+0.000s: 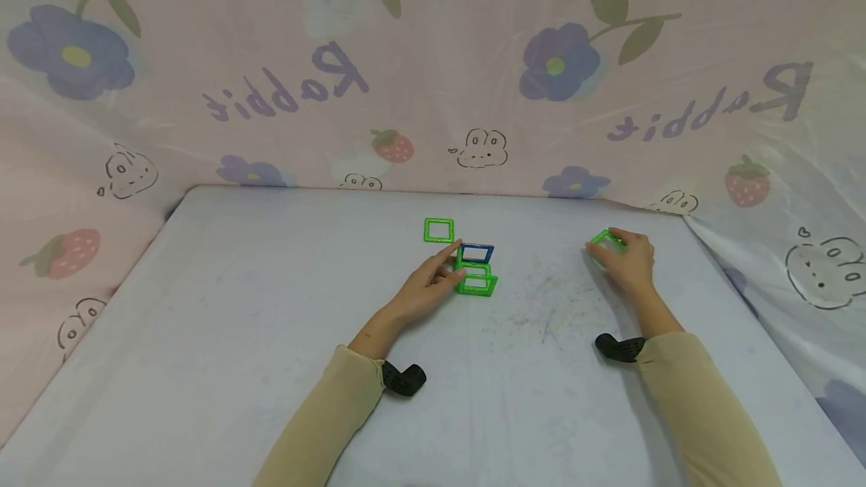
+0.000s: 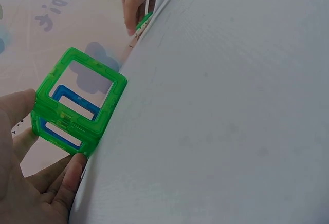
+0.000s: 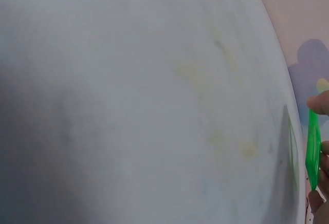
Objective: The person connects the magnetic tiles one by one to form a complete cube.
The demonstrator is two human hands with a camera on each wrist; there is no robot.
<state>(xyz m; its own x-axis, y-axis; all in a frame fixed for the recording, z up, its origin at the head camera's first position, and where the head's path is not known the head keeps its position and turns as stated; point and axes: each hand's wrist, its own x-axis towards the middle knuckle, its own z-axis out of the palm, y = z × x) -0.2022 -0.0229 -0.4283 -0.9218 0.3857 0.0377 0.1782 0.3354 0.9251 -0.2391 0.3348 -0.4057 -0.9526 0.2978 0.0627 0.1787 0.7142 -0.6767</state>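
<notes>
In the head view, several joined magnetic tiles form a small structure near the middle of the table, with green square frames and a blue frame. My left hand holds this structure from its left side, thumb and fingers at its edges. The left wrist view shows the green tile in front, with the blue tile behind it. Off to the right, my right hand pinches a green magnetic tile between thumb and fingers, tilted over the table.
A single green square tile lies behind the structure. The white table has faint stains between the hands. A printed curtain hangs along the back and sides. Black devices are worn at both wrists.
</notes>
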